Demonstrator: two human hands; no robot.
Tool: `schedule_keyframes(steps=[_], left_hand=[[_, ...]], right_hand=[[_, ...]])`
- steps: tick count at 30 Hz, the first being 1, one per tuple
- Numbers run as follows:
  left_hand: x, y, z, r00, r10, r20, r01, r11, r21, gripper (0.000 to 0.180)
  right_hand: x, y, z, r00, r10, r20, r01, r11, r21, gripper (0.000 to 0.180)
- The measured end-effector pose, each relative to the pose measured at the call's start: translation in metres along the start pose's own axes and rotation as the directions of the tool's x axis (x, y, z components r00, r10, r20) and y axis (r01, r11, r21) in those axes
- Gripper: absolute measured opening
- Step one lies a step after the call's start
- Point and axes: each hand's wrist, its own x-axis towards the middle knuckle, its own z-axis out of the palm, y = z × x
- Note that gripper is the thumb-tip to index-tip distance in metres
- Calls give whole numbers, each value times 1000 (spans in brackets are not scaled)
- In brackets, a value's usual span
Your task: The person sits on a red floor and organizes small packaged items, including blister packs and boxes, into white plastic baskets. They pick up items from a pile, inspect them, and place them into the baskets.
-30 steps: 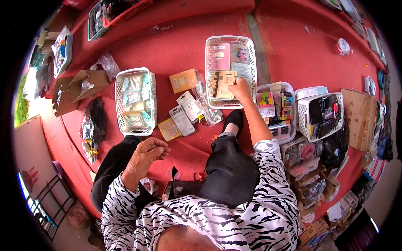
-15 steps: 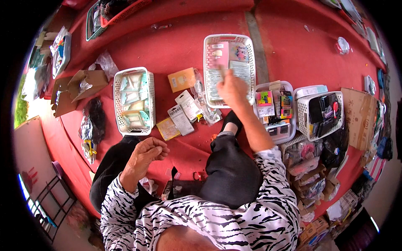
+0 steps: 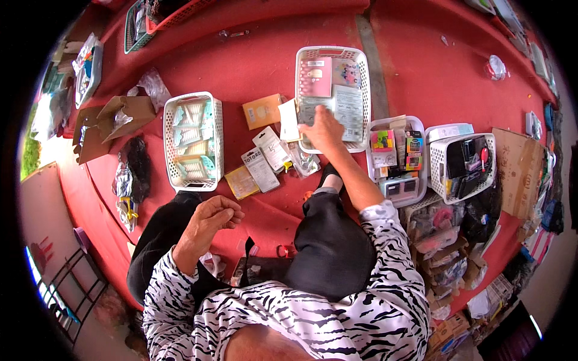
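Observation:
My right hand (image 3: pixel 326 129) is over the near left part of a white basket (image 3: pixel 332 49). Its thumb stands apart from the fingers, and nothing shows between them. A white flat packet (image 3: pixel 289 120) lies beside the basket, close to the thumb tip. In the basket are a pink card (image 3: pixel 315 77), a clear packet with colourful pieces (image 3: pixel 347 73) and printed white packets (image 3: pixel 348 108). Above my left knee, my left hand (image 3: pixel 211 221) is loosely curled, thumb near the forefinger, with nothing visible in it.
Another white basket (image 3: pixel 220 129) at left holds pale green packets. Between the baskets lie an orange packet (image 3: pixel 262 112), a yellow packet (image 3: pixel 242 183) and white hang cards (image 3: pixel 260 171). To the right stand a clear bin (image 3: pixel 372 129) of boxes and a basket (image 3: pixel 445 192) of black items.
My right hand has shifted slightly down and left within the basket area. The white flat packet now shows beside the basket's left wall. My left hand has stayed where it was.

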Motion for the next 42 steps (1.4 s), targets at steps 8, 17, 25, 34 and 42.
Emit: schedule_keyframes(steps=[8, 17, 25, 34, 42], left_hand=[[-1, -2, -3, 1000, -1, -5, 1, 1000, 18, 17], [-4, -3, -4, 1000, -13, -7, 14, 999, 39, 16], [-7, -2, -1, 1000, 1, -11, -1, 999, 49, 16], [-2, -7, 0, 1000, -13, -7, 14, 999, 45, 16], [-4, -3, 0, 1000, -17, -16, 18, 997, 70, 17]], right_hand=[[8, -10, 39, 996, -84, 7, 84, 996, -9, 38], [9, -31, 32, 1000, -30, -1, 30, 999, 26, 37], [0, -41, 56, 760, -609, -226, 504, 772, -387, 16], [16, -59, 67, 956, -292, 36, 287, 952, 108, 23], [30, 11, 4, 987, -161, -18, 86, 426, 901, 28]])
